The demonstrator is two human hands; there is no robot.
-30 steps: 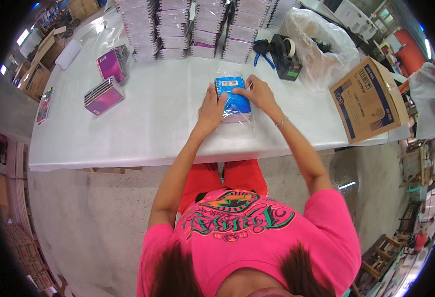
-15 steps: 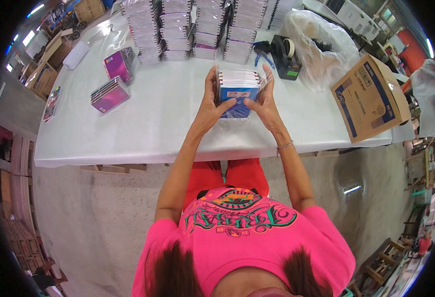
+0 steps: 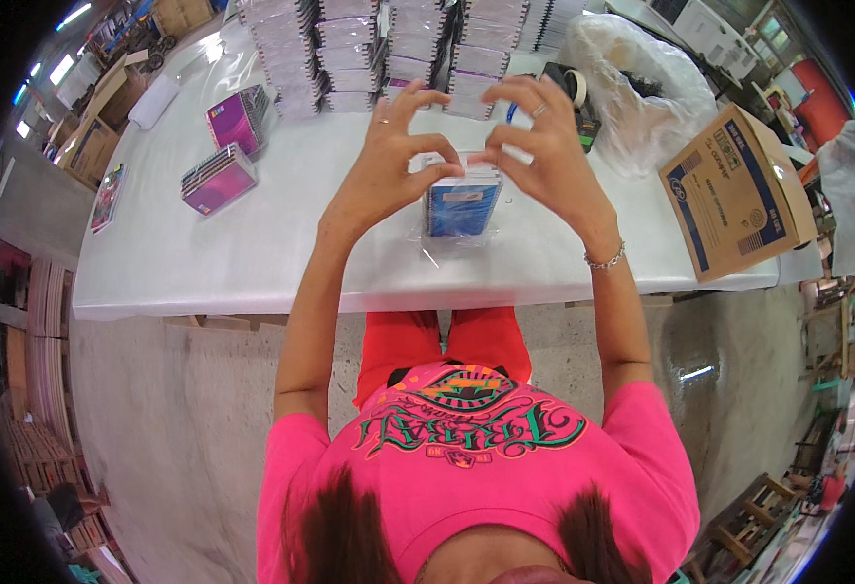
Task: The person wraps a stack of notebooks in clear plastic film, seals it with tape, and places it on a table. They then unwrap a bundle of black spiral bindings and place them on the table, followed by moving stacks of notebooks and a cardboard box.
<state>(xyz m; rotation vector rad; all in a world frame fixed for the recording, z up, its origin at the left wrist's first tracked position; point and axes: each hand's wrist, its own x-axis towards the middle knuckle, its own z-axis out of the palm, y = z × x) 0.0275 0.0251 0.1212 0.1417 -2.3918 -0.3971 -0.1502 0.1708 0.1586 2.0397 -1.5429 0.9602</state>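
A small stack of spiral notebooks with a blue cover (image 3: 464, 209) stands on the white table in front of me, inside a clear plastic bag (image 3: 434, 240). Over its top edge, my left hand (image 3: 393, 161) brings thumb and forefinger together in a pinch, the other fingers curled and raised. My right hand (image 3: 549, 146) mirrors it from the other side, thumb and forefinger pinched close to the left fingertips. Thin clear film seems to be between the fingertips, though it barely shows.
Tall stacks of wrapped notebooks (image 3: 350, 58) line the table's far side. Purple notebooks (image 3: 221, 180) lie to the left. A tape dispenser (image 3: 583, 122), partly behind my right hand, a clear plastic heap (image 3: 632, 107) and a cardboard box (image 3: 734, 195) stand on the right.
Both hands have let go of the sides of the blue notebook stack and risen to its top edge, fingers now pinched. The stack stays on the table.
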